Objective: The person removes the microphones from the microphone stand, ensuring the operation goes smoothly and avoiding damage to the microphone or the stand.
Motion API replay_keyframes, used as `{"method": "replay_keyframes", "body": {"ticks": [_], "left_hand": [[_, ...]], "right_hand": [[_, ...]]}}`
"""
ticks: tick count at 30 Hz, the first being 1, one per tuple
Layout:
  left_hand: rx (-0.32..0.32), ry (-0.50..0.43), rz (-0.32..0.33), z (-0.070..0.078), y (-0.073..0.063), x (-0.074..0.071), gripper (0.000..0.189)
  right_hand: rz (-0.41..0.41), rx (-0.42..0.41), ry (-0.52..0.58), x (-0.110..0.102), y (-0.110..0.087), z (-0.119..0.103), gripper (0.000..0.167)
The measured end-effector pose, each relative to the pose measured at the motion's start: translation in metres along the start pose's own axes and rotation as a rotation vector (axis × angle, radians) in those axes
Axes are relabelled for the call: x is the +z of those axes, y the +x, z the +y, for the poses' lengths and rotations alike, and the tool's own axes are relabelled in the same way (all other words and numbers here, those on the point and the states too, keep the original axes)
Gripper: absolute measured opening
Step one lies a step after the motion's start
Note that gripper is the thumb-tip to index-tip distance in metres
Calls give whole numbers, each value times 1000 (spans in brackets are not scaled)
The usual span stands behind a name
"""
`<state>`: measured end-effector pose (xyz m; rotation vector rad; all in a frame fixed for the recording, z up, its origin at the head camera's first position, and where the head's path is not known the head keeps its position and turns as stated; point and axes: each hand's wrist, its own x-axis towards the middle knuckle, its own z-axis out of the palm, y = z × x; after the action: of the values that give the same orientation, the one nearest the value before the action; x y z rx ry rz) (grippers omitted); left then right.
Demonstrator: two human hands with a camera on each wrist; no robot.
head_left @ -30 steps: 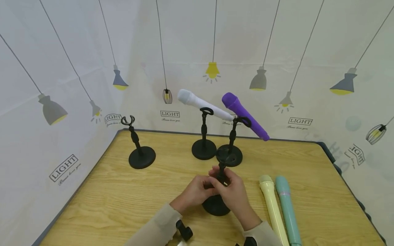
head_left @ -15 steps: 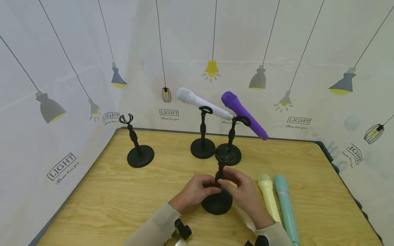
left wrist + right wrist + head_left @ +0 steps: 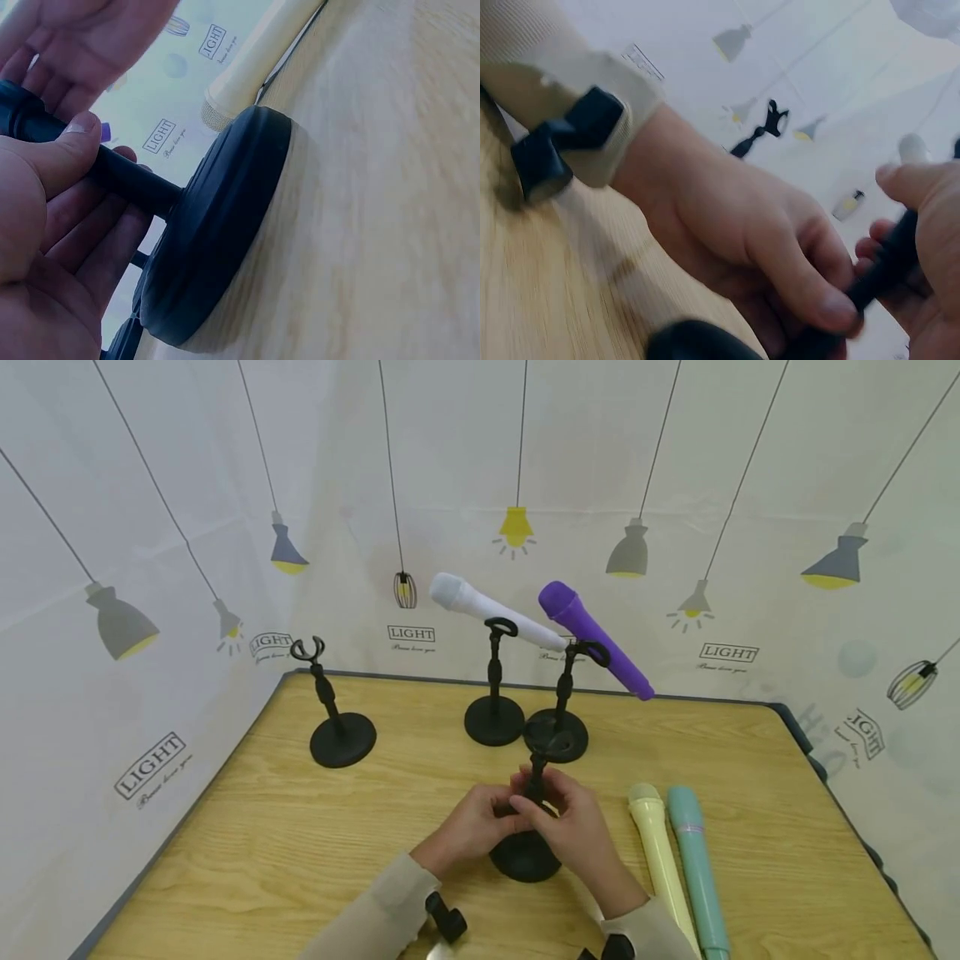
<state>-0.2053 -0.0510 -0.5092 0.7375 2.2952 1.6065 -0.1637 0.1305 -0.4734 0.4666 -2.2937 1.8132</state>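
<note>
A black desktop microphone stand [image 3: 525,862] stands upright at the front middle, its round base on the table and its clip toward the back. My left hand [image 3: 468,828] grips the lower pole, thumb across it; the left wrist view shows this grip just above the base [image 3: 225,225]. Higher up, by the collar, the fingers of my right hand [image 3: 581,831] curl round the pole [image 3: 889,262]. Behind, a white microphone [image 3: 510,620] and a purple microphone [image 3: 600,643] rest tilted in the clips of two similar stands. Part of the held pole is hidden by the fingers.
Pale yellow [image 3: 660,860] and mint green [image 3: 697,868] microphones lie side by side on the table [image 3: 300,860], right of my hands. Another black stand [image 3: 341,739] with a bare clip is at the back left. A printed curtain [image 3: 337,460] surrounds the table.
My right hand has turned about the pole: half a second ago it was swung out to the right, now it is back closer in. The left hand stays put.
</note>
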Motion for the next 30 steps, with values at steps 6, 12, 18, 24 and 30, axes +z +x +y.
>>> {"method": "replay_keyframes", "body": {"ticks": [6,12,18,24,30], "left_hand": [[15,21,0,1,1,0,23],[15,-8,-12,1,2,0,21],[5,-25,-16,0,2,0,18],[1,-45,-22,1,2,0,16],[-1,-88,-27,2,1,1,15]], "right_hand": [[50,45,-9,14,6,-10,33],[47,64,-79,4,6,-6,30],[-31,13,-106,-15,1,-2,30],[-48,-56,-93,-32,-4,2,32],[0,-100,19,-44,-2,-7,43]]}}
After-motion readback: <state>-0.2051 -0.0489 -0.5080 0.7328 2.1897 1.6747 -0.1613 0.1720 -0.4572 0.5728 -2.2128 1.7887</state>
